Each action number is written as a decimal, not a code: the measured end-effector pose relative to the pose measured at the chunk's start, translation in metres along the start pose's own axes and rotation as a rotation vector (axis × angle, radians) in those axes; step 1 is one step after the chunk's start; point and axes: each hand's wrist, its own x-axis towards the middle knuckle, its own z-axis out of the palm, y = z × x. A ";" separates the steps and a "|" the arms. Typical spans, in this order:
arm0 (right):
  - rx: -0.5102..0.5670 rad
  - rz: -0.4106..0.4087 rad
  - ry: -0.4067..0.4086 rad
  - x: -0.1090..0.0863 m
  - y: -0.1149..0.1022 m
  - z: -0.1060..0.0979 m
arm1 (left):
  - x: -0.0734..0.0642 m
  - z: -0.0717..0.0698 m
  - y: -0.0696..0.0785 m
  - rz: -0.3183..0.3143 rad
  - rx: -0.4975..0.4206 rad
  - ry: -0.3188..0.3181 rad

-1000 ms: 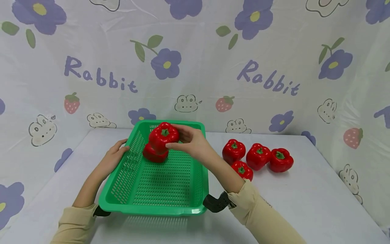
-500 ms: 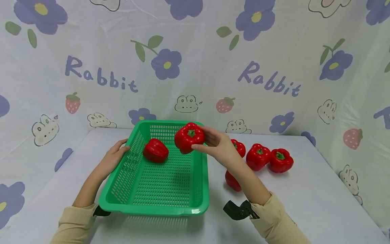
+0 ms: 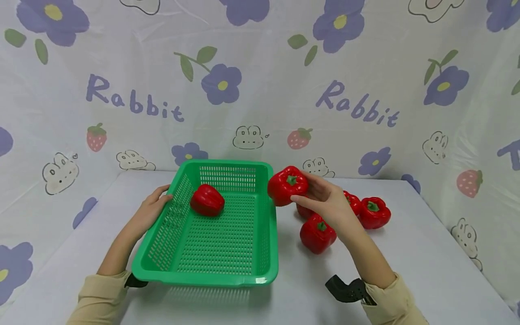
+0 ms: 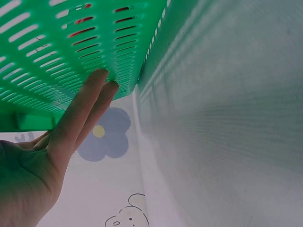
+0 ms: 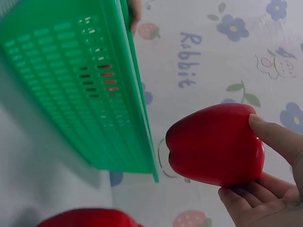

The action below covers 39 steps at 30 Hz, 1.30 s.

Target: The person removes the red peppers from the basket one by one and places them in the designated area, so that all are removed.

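My right hand holds a red bell pepper by its stem end, between thumb and fingers. In the head view the pepper is raised at the basket's right rim; in the right wrist view this bell pepper is apart from the basket wall. My left hand grips the left rim of the green plastic basket. In the left wrist view two fingers of the left hand lie against the outer slotted wall. Another red bell pepper lies on its side inside the basket.
On the white table, right of the basket, several more bell peppers stand, including a near one and a far right one. My right hand and forearm partly cover others. A printed cloth hangs behind the table.
My right hand has carried the bell pepper rightward from above the pepper in the basket to the right rim. The left hand and basket have stayed in place.
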 end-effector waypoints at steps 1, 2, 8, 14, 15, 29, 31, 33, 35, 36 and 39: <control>-0.010 0.007 0.007 -0.002 0.002 -0.004 | 0.000 0.000 0.000 0.000 -0.003 -0.003; -0.020 0.013 0.014 -0.004 0.003 -0.008 | 0.000 0.000 0.000 0.000 -0.008 -0.007; -0.038 0.057 0.061 -0.018 0.014 -0.032 | 0.001 0.002 -0.001 0.001 -0.004 -0.008; -0.064 0.106 0.110 -0.029 0.027 -0.053 | 0.000 0.002 0.000 -0.003 0.004 0.000; -0.068 0.107 0.117 -0.031 0.029 -0.056 | 0.000 0.002 0.000 -0.005 0.005 0.000; -0.122 0.096 0.182 -0.056 0.063 -0.087 | -0.001 0.000 0.001 -0.012 0.004 -0.003; -0.129 0.112 0.187 -0.057 0.067 -0.089 | -0.001 0.000 0.001 -0.009 0.001 -0.004; -0.134 0.140 0.187 -0.059 0.071 -0.090 | -0.001 0.000 0.001 -0.010 0.005 -0.001; -0.134 0.181 0.182 -0.059 0.076 -0.091 | -0.001 0.000 0.001 -0.010 0.007 0.000; -0.132 0.204 0.178 -0.060 0.078 -0.091 | -0.001 0.000 0.001 -0.010 0.009 0.001; -0.133 0.258 0.168 -0.061 0.085 -0.090 | -0.001 0.000 0.001 -0.013 0.013 0.001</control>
